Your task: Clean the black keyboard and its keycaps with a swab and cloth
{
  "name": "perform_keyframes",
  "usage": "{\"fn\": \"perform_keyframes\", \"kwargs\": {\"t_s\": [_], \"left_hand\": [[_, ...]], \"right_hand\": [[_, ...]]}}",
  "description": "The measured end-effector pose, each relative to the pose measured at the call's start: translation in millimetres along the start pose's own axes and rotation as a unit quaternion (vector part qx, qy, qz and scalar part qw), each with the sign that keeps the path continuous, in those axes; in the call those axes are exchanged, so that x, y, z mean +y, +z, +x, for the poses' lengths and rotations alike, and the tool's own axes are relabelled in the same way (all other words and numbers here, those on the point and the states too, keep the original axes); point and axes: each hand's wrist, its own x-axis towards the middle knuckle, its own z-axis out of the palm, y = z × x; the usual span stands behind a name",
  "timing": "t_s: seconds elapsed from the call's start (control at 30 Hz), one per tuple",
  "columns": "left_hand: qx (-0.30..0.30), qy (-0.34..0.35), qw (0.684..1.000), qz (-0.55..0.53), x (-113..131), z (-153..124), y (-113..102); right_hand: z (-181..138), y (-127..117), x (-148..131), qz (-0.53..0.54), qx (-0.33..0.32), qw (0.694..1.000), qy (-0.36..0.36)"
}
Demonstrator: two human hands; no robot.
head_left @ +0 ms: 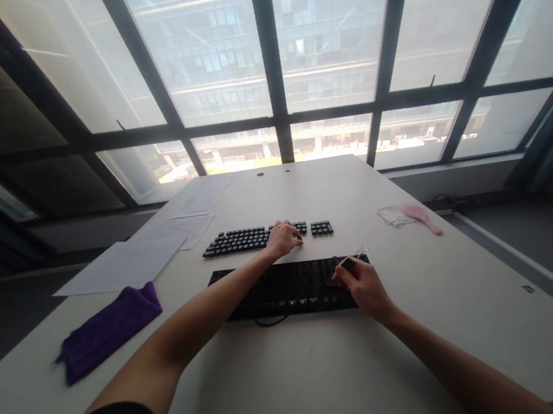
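So, where's the keyboard point(292, 283) sitting?

Pretty much front and centre, flat on the white tabletop point(316, 373) and a bit askew. It's mostly dark, with paler spots along the near edge and a cable point(269, 324) curling out on that same side.

And the keycaps point(242, 241)?

Just past it, laid out in rows. There's a long block on the left plus a small one at the right end. The left hand point(283, 238) is around the middle, hiding a few. Its fingers are bent, but honestly I can't tell if they've got hold of anything.

OK, what about the right hand point(362, 286)?

That one's at the keyboard's right end, fingers pinched on a small dark piece point(348, 263). Something thin and wiry point(362, 250) pokes up just behind it, too fine to make out.

Any other stuff around?

Yeah, papers point(122, 269) off to the left, a purple cloth point(113, 328) nearer, then a pink brush point(421, 218) by a clear packet point(389, 215) over on the right. Big windows point(327, 38) behind it all.
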Motion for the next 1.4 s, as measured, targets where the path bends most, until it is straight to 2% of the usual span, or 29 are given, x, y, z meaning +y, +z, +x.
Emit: {"fn": "perform_keyframes", "kwargs": {"t_s": [0.3,0.57,0.63,0.73,0.83,0.93,1.0,1.17,1.4], "left_hand": [[-0.003,-0.008,1.0,-0.003,-11.7,4.4,6.7],[0.014,-0.01,1.0,-0.009,-10.4,2.2,2.0],[0.034,0.001,0.999,-0.017,-2.0,-4.6,-2.9],[0.057,0.053,0.996,-0.05,24.5,-25.3,-9.2],[0.037,0.135,0.985,-0.105,61.8,-53.7,-9.5],[0.007,0.177,0.973,-0.149,94.4,-78.2,-2.6],[0.0,0.19,0.968,-0.166,107.4,-88.4,4.5],[0.006,0.177,0.963,-0.201,112.8,-96.4,18.4],[0.011,0.163,0.962,-0.219,109.6,-96.0,23.2]], "right_hand": [[-1.4,-0.9,-4.2,-0.004,-0.001,1.0,0.0],[3.5,-9.3,-4.1,-0.019,0.052,0.998,0.005],[6.3,-16.0,-4.0,-0.004,0.056,0.998,0.005],[9.7,-27.0,-4.3,0.038,0.048,0.998,0.015],[12.3,-36.5,-3.8,0.033,0.008,0.999,0.018],[14.6,-42.4,-2.6,-0.003,-0.041,0.999,0.004],[15.6,-44.5,-2.0,-0.029,-0.055,0.998,-0.011],[15.4,-46.6,-0.9,-0.061,-0.07,0.996,-0.014],[11.2,-49.9,0.1,-0.094,-0.128,0.987,-0.01]]}}
